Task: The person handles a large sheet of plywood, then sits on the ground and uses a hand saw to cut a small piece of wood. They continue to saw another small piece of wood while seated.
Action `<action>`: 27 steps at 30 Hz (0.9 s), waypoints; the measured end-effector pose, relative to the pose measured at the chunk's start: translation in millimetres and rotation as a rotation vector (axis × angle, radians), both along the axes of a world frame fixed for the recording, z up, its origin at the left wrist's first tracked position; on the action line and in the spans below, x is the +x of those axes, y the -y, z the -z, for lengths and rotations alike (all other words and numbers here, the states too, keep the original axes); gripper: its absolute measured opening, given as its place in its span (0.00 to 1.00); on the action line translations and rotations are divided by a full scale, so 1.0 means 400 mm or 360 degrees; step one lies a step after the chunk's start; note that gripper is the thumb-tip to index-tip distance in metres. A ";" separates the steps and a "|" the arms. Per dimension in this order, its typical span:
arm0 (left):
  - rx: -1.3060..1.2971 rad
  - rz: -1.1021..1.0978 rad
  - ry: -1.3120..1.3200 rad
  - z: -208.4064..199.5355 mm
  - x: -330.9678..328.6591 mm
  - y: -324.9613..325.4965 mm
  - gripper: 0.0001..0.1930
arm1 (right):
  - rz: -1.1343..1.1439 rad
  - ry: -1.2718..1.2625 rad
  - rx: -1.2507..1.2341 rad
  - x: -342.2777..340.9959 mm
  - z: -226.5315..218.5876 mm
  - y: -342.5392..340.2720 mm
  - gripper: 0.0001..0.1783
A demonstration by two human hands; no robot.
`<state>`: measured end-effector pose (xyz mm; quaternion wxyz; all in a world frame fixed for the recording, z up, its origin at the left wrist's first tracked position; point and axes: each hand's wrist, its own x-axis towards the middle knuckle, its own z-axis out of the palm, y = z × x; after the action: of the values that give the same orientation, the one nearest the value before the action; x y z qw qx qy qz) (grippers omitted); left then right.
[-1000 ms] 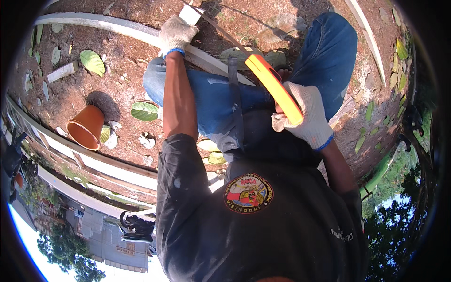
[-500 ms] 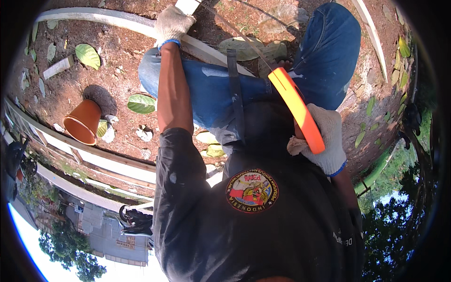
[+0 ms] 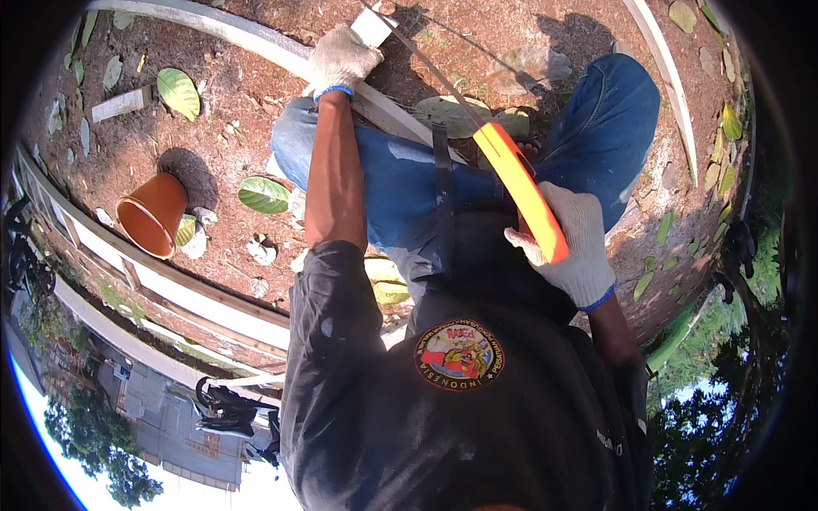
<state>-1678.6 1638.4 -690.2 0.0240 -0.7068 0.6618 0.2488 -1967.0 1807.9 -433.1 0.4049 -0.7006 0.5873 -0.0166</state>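
My right hand (image 3: 581,240), in a pale knitted work glove with a blue cuff, is wrapped round the orange handle (image 3: 521,189) of a handsaw. The saw's thin blade (image 3: 434,72) slants away to the far left, past the upper edge of the view. My left hand (image 3: 343,58), gloved the same way, is closed over a long whitish wooden strip (image 3: 394,112) that lies across my left shin. Beside its fingertips is a pale, flat wood end (image 3: 372,28), close to the blade. The glove hides whether that end belongs to the strip. Where the teeth meet the wood is not visible.
An orange-brown bucket (image 3: 152,215) lies tipped on the soil at left, near a small wood offcut (image 3: 121,104). Another pale strip (image 3: 669,77) lies at far right. Large leaves (image 3: 264,195) are scattered about. A wooden frame (image 3: 170,285) runs along the left. My bent legs (image 3: 609,128) flank the work.
My right hand has pushed the saw forward and slightly left, along the blade's line. The left hand keeps its grip on the wood. The whole view has shifted a little.
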 end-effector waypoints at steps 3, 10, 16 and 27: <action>0.0087 0.0101 -0.0083 -0.028 -0.043 0.001 0.25 | 0.0721 0.0425 0.0384 -0.046 -0.044 -0.092 0.16; 0.0034 0.0065 -0.0153 -0.028 -0.045 0.039 0.20 | 0.0325 0.0188 0.0058 -0.026 -0.042 -0.008 0.09; 0.0046 0.0036 -0.0086 -0.006 -0.038 0.015 0.20 | 0.0240 0.0085 0.0032 0.038 0.038 0.059 0.09; 0.0104 0.0017 -0.0155 -0.049 -0.031 0.027 0.18 | 0.0479 0.0229 0.0178 -0.031 -0.103 -0.048 0.16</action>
<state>-1691.0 1627.7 -670.7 0.0164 -0.6892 0.6574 0.3042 -1979.4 1827.3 -391.9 0.4771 -0.5782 0.6551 -0.0946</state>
